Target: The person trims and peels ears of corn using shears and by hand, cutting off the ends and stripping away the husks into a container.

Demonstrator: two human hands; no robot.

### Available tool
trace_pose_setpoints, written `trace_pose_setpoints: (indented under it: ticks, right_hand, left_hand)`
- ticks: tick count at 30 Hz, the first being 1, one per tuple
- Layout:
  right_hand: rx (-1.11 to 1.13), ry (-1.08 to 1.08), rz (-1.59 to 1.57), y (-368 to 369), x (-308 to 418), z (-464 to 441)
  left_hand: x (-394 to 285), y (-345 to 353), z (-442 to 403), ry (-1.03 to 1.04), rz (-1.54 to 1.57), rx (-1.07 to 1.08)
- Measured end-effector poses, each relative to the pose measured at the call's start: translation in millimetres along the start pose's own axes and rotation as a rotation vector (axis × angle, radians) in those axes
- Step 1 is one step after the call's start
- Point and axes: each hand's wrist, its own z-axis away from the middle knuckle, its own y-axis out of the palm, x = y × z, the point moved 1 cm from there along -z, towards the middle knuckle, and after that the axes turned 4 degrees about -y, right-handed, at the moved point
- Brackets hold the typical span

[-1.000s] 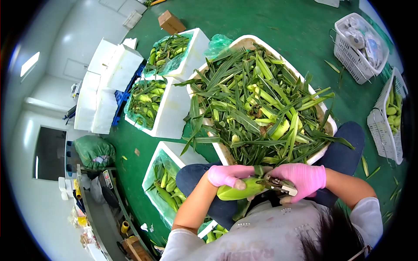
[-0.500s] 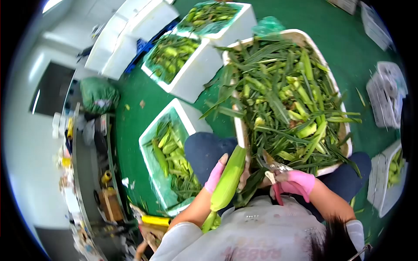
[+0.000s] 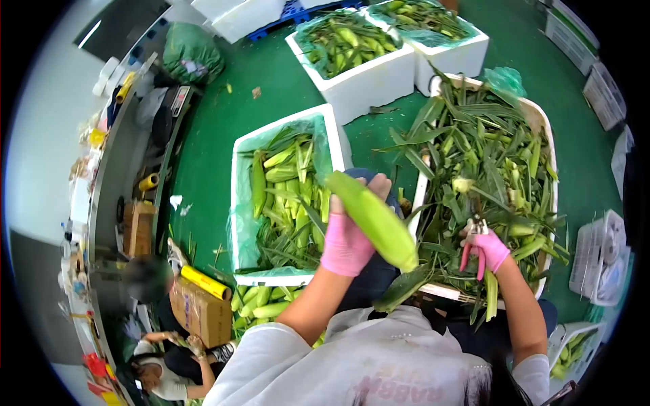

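My left hand [image 3: 349, 240], in a pink fingerless glove, is closed around a green ear of corn [image 3: 376, 220] in its husk. The ear tilts, its lower end toward my body. My right hand [image 3: 489, 247], gloved the same way, grips a pair of pruning shears [image 3: 472, 258] with red handles over the large white tub [image 3: 420, 203]. Long corn leaves and cut stalks [image 3: 474, 162] heap up in that tub. To the left, a white foam box [image 3: 242, 203] lined with green plastic holds several ears in husk [image 3: 291, 183].
Two more foam boxes [image 3: 376, 88] of corn stand ahead. Loose ears [image 3: 261, 301] lie at the near left beside a cardboard box [image 3: 200, 311], where another person [image 3: 162, 372] sits. Shelving [image 3: 128, 149] lines the left; plastic baskets [image 3: 596, 257] stand at the right.
My left hand has raised the ear and turned it over to a different slant. My right hand with the shears has moved away from the ear, out over the tub. The view has swung left.
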Motion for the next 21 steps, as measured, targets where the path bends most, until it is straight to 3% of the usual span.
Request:
trace_pose_setpoints:
  ticks: [2,5,6,8,9,10,11,12,13,14,15,16,17,18,19,20,21]
  right_hand:
    - [-0.093,-0.112,0.194,-0.7,24.9,-15.6]
    - [-0.129,-0.216,0.214,-28.0,66.6,-35.7]
    - [-0.023,-0.097,0.091,-38.0,87.5,-31.0]
    - [0.002,-0.085,0.002,-25.9,114.8,-20.3]
    - [0.031,-0.136,0.008,-4.2,123.5,-0.5]
    - [0.049,-0.13,-0.01,12.5,126.6,13.7]
    - [0.137,-0.15,0.035,28.0,121.1,23.9]
    - [-0.011,-0.102,0.208,18.3,98.3,19.6]
    - [0.012,-0.133,0.498,45.1,98.4,45.6]
    - [0.311,-0.083,0.422,93.1,95.6,56.8]
    - [0.272,-0.286,0.65,100.4,60.1,56.7]
    - [0.311,-0.346,0.771,124.9,45.7,59.9]
    - [0.425,-0.588,1.067,143.1,37.9,60.4]
    - [0.436,-0.658,1.043,161.4,24.4,55.6]
    - [0.401,-0.618,1.095,163.0,1.3,48.1]
    - [0.357,-0.58,1.144,159.2,-19.1,45.2]
    - [0.345,-0.585,1.237,156.7,-24.6,44.7]
  left_hand:
    - [-29.6,-26.6,26.7,-0.015,0.15,0.026]
    - [-80.7,-108.7,90.4,-0.054,0.104,-0.179]
    - [-91.3,-133.5,124.2,-0.035,0.018,-0.318]
    - [-103.8,-207.4,205.7,-0.097,-0.209,-0.566]
    - [-107.3,-261.4,257.0,-0.219,-0.378,-0.747]
    - [-113.2,-288.9,303.2,-0.483,-0.483,-0.827]
    - [-112.2,-295.5,331.5,-0.572,-0.752,-0.874]
    - [-110.0,-299.5,356.4,-0.642,-1.006,-0.909]
    - [-120.2,-290.9,353.7,-0.911,-1.286,-0.828]
    - [-135.3,-277.2,337.6,-1.192,-1.557,-0.704]
    - [-141.6,-271.6,316.3,-0.985,-1.429,-0.782]
    - [-143.9,-266.7,288.2,-0.783,-1.298,-0.843]
    - [-146.0,-258.4,252.4,-0.524,-1.064,-0.84]
    - [-149.8,-229.2,208.9,-0.369,-0.882,-0.778]
    - [-149.3,-261.9,171.9,-0.294,-0.899,-0.61]
    - [-152.6,-229.2,128.0,-0.305,-0.845,-0.559]
    - [-142.8,-251.4,88.8,-0.303,-0.795,-0.514]
